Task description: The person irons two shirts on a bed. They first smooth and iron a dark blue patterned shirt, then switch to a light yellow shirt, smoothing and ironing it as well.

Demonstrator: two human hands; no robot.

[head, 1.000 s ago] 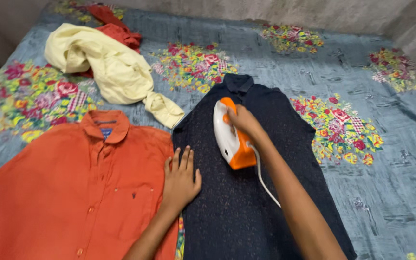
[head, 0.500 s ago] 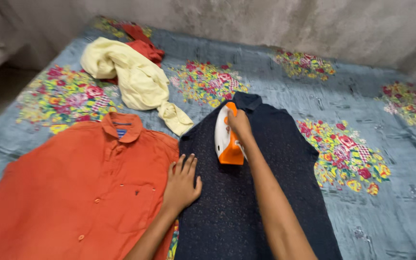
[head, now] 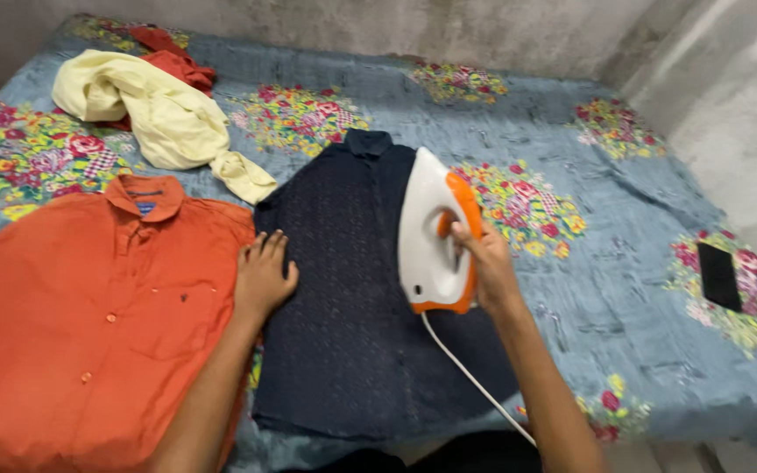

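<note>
The right hand (head: 484,263) is wrapped tight around the orange handle of the iron (head: 431,236). The iron sits on the right side of the dark shirt (head: 343,298), with its white cord (head: 475,381) trailing down toward 5 o'clock. The left hand (head: 263,276) lies flat and open, fingers spread, pressing on the left edge of the dark shirt, just where it meets the orange shirt (head: 89,315). A yellow cloth (head: 151,118) is bunched up at 11 o'clock. A black phone (head: 718,276) lies at 3 o'clock on the flowery sheet (head: 624,307).
</note>
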